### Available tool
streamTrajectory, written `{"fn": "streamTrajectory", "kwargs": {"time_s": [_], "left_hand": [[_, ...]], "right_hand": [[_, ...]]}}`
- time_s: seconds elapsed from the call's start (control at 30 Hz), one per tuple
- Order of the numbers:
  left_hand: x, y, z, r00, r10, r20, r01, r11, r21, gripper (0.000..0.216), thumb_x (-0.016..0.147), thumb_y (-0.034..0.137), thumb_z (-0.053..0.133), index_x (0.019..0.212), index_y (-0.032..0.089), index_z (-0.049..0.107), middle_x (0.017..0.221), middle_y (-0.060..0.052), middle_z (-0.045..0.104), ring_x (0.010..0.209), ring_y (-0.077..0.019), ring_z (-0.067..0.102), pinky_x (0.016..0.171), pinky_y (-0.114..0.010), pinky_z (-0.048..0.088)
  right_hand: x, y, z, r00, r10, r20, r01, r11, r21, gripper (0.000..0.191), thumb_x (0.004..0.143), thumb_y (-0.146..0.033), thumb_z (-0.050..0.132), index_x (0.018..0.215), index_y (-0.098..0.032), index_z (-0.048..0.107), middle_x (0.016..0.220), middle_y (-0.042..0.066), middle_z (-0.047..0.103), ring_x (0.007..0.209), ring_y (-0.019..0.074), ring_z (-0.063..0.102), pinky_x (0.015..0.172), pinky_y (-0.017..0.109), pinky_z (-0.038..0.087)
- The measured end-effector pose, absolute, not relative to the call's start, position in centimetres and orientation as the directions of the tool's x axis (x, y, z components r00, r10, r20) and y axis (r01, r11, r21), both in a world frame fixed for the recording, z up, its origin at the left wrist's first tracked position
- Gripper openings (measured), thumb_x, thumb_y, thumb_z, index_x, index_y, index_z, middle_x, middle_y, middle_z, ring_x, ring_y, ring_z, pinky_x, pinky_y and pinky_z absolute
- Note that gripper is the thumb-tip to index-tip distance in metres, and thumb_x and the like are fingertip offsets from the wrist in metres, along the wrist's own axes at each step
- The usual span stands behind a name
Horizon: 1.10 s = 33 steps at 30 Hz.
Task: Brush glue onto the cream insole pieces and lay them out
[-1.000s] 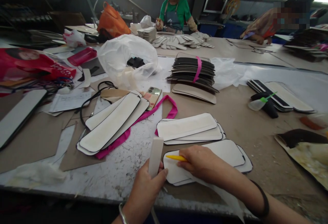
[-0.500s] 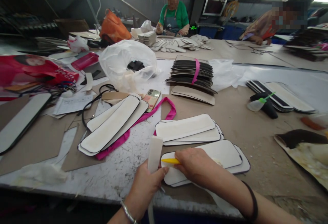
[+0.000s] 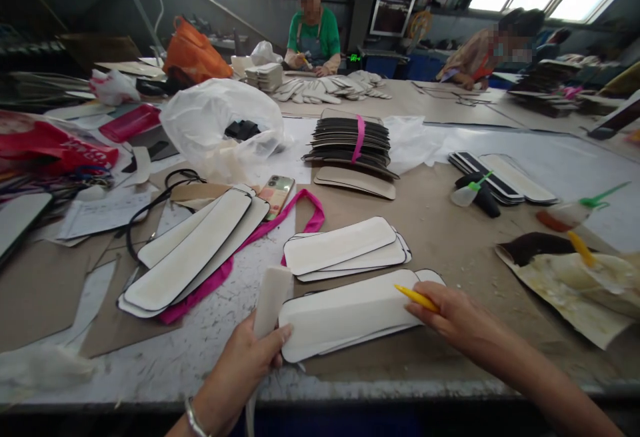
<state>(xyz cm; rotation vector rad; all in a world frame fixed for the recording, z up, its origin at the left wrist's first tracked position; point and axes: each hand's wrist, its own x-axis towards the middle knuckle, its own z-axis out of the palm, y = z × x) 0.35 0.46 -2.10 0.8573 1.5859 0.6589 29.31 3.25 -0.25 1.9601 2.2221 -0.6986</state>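
A white strip [image 3: 271, 300] stands up from my left hand [image 3: 250, 350], which is closed around it; its narrow tail hangs below the wrist. The left thumb rests at the near left end of a long, white, round-cornered panel [image 3: 345, 314] with a dark edge, lying on similar panels. My right hand [image 3: 447, 307] grips a yellow pointed tool [image 3: 416, 297], its tip over the right part of that top panel. Just behind lies another small pile of white panels [image 3: 340, 247]. More long panels [image 3: 193, 250] fan out to the left, on a pink ribbon [image 3: 220, 284].
A pink-banded dark stack [image 3: 350, 137] and a clear plastic bag [image 3: 200, 117] stand farther back. At right are a green-nozzled squeeze bottle [image 3: 465, 194], another bottle [image 3: 560, 216] and a glue-stained sheet [image 3: 565, 290]. A phone [image 3: 276, 194] lies mid-table. Two people work across the table.
My right hand has moved with the yellow tool from the top panel's left end to its right part. My left hand still holds the strip. The whole view has shifted somewhat.
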Motion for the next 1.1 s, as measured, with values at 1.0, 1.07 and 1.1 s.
{"fn": "streamTrajectory", "kwargs": {"time_s": [1.0,1.07,1.1], "left_hand": [[0.9,0.5,-4.3,-0.191,0.79,-0.583,0.14,0.61,0.78,0.032,0.053,0.044,0.065,0.054,0.017,0.048,0.029,0.005,0.045,0.028,-0.0072,0.034,0.033,-0.019,0.023],[0.8,0.6,-4.0,-0.179,0.788,-0.589,0.127,0.613,0.78,0.035,0.051,0.046,0.066,0.053,0.017,0.048,0.03,0.005,0.045,0.029,-0.0072,0.034,0.034,-0.019,0.024],[0.8,0.6,-3.8,-0.174,0.784,-0.596,0.115,0.617,0.779,0.036,0.05,0.047,0.067,0.053,0.017,0.049,0.03,0.005,0.045,0.03,-0.0074,0.034,0.035,-0.019,0.024]], "right_hand": [[28.2,2.6,0.2,0.123,0.954,-0.273,0.991,-0.102,0.09,0.011,0.084,-0.025,0.039,0.082,-0.021,0.049,0.08,0.006,0.061,0.073,0.0221,0.06,0.055,0.028,0.035],[29.4,1.9,0.3,0.161,0.968,-0.192,0.987,-0.158,0.03,0.013,0.085,-0.025,0.036,0.079,-0.022,0.047,0.077,0.005,0.061,0.07,0.0207,0.059,0.055,0.028,0.035],[29.9,1.6,0.3,0.167,0.974,-0.155,0.984,-0.173,-0.03,0.015,0.085,-0.028,0.035,0.076,-0.022,0.046,0.074,0.004,0.06,0.068,0.02,0.058,0.056,0.028,0.035]]}}
